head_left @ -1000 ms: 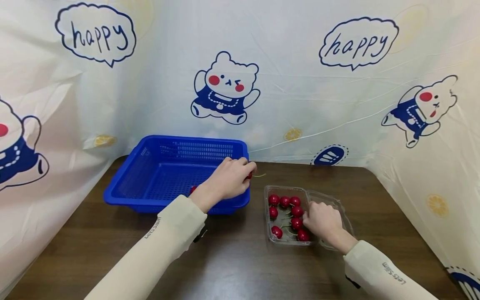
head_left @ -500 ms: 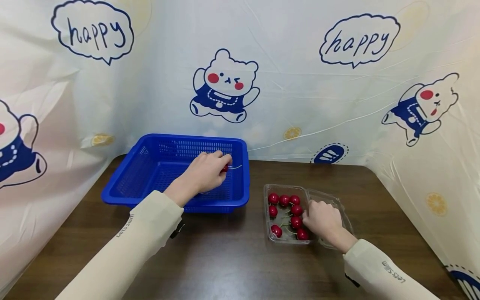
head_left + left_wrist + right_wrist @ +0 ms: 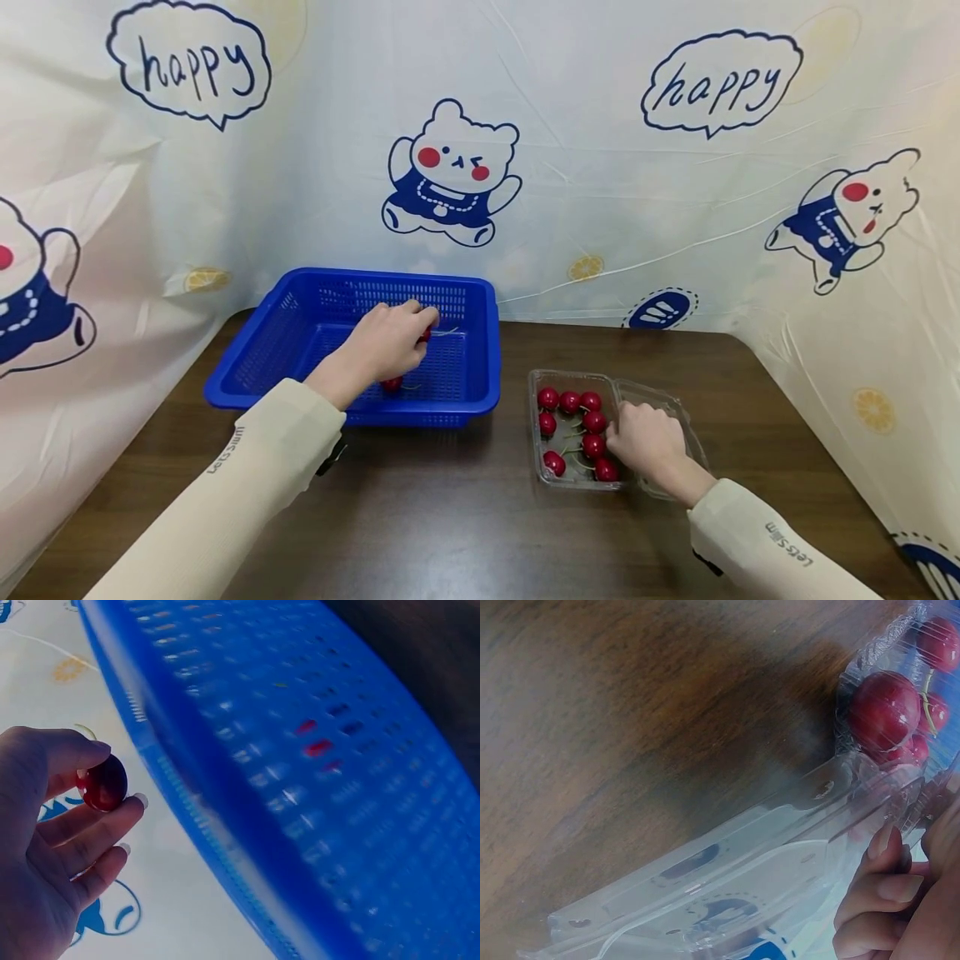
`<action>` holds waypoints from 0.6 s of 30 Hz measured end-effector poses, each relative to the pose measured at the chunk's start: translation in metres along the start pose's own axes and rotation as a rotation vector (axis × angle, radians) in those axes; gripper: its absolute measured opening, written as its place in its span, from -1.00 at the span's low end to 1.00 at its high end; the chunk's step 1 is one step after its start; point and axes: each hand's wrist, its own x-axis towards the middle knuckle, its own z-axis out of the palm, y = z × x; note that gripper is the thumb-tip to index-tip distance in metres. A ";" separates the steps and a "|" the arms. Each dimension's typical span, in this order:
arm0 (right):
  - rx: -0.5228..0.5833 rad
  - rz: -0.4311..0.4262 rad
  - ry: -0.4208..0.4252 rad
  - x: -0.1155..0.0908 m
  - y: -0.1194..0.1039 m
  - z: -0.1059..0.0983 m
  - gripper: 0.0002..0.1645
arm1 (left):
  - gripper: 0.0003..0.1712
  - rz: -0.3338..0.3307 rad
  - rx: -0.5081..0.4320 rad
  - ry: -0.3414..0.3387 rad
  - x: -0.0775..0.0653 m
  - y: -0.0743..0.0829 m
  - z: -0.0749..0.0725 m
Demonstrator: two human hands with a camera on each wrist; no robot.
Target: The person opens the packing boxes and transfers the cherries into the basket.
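My left hand is over the blue plastic basket and pinches a red cherry between thumb and fingers; its green stem points right in the head view. Below that hand, another cherry lies in the basket, partly covered by the wrist. To the right stands a clear plastic box holding several cherries. My right hand grips the box's right edge, where the lid joins; in the right wrist view its fingers are curled at the clear plastic.
The clear lid lies folded open to the right of the box, partly under the right hand. Both containers stand on a brown wooden table. A printed curtain closes off the back and sides.
My left hand has carried its cherry leftward, from the basket's right rim to over its interior. A cherry in the basket has come back into sight. The right hand has stayed at the box.
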 end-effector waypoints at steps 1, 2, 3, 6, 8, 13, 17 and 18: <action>0.001 0.001 -0.001 0.000 0.000 0.000 -0.74 | -0.70 0.000 0.009 -0.008 -0.001 -0.003 0.002; 0.001 0.000 -0.001 0.000 0.000 0.000 -0.73 | -0.69 -0.008 0.015 -0.019 -0.002 -0.005 0.003; 0.001 0.000 0.000 0.000 0.001 0.000 -0.73 | -0.69 -0.016 0.020 -0.025 -0.003 -0.008 0.005; 0.001 -0.001 0.003 0.000 0.001 -0.001 -0.74 | -0.70 -0.046 0.018 -0.046 -0.007 -0.017 0.010; 0.001 -0.001 0.001 0.000 0.001 -0.001 -0.75 | -0.69 -0.071 0.009 -0.063 -0.010 -0.024 0.012; -0.001 -0.001 -0.004 0.000 0.000 -0.001 -0.74 | -0.66 -0.116 0.004 -0.099 -0.015 -0.037 0.015; 0.001 -0.002 -0.004 0.000 0.000 -0.001 -0.74 | -0.69 -0.151 0.009 -0.109 -0.019 -0.043 0.016; 0.002 -0.001 -0.004 0.000 0.000 0.000 -0.75 | -0.69 -0.159 0.007 -0.114 -0.021 -0.045 0.017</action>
